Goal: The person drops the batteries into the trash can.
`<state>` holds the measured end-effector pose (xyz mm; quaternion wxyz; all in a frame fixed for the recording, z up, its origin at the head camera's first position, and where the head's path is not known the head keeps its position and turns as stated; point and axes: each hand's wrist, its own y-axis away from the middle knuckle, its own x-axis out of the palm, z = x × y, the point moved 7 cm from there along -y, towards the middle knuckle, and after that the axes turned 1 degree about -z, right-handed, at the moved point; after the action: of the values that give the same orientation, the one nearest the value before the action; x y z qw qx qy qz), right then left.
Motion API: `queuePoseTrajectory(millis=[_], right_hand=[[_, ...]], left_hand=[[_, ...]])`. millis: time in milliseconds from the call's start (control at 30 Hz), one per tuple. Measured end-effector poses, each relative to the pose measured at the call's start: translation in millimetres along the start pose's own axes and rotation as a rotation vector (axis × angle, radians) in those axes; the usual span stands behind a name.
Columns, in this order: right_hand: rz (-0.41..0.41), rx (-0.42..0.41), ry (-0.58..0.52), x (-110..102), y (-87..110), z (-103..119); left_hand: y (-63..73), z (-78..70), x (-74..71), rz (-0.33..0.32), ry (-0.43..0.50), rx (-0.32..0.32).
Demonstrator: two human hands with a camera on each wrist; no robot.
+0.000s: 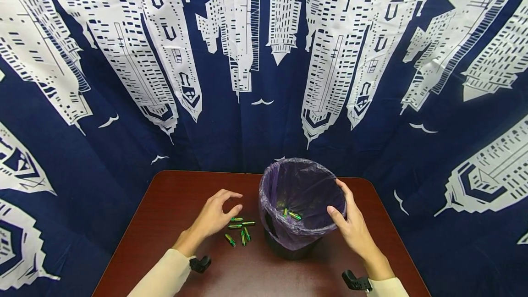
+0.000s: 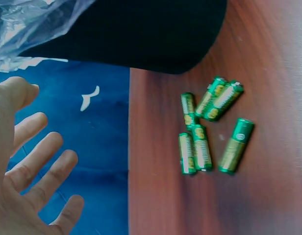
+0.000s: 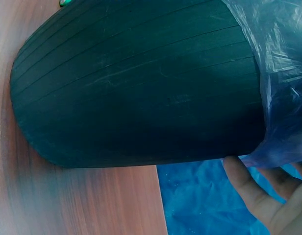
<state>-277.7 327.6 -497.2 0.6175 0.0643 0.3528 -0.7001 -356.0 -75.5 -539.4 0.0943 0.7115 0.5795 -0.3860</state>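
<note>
We find the bin point(image 3: 141, 98), dark and fitted with a purple liner point(image 1: 284, 235), on the reddish-brown table point(image 1: 173, 210). We note the right hand point(image 1: 352, 226) at the bin's right side, grasping the rim, its thumb over the opening and its fingers along the edge.

We record the left hand point(image 1: 214, 212) left of the bin and raised off the table; its grip is released, thumb and fingers parted.

We count six green batteries point(image 2: 202, 147) lying on their sides left of the bin, below the left hand. Two are side by side, three form a cluster nearer the bin's far side, and one lies apart, the farthest from the bin. Two more batteries are visible inside the bin, against the liner.

We observe pale sleeves point(image 1: 162, 274) on both arms, in front of the bin, and a blue curtain point(image 1: 247, 141) behind it, printed with white towers pointing downward.
</note>
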Motion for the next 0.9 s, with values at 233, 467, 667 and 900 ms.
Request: queuePoseTrajectory(millis=[233,467,667,900], right_hand=[[-0.006,-0.012,-0.004,-0.7,1.2,5.3],[0.004,0.004,-0.002,0.7,0.1,2.6],[0.005,0.001,-0.034,1.0,0.1,3.6],[-0.012,-0.01,-0.028,-0.7,1.6,8.0]], left_hand=[[14.4,16.7,6.1,-0.022,-0.011,-0.04],[28.6,31.7,14.5,-0.019,0.008,-0.071],[41.4,43.7,23.9,-0.005,0.027,-0.118],[53.8,54.2,34.3,0.028,0.004,-0.143]])
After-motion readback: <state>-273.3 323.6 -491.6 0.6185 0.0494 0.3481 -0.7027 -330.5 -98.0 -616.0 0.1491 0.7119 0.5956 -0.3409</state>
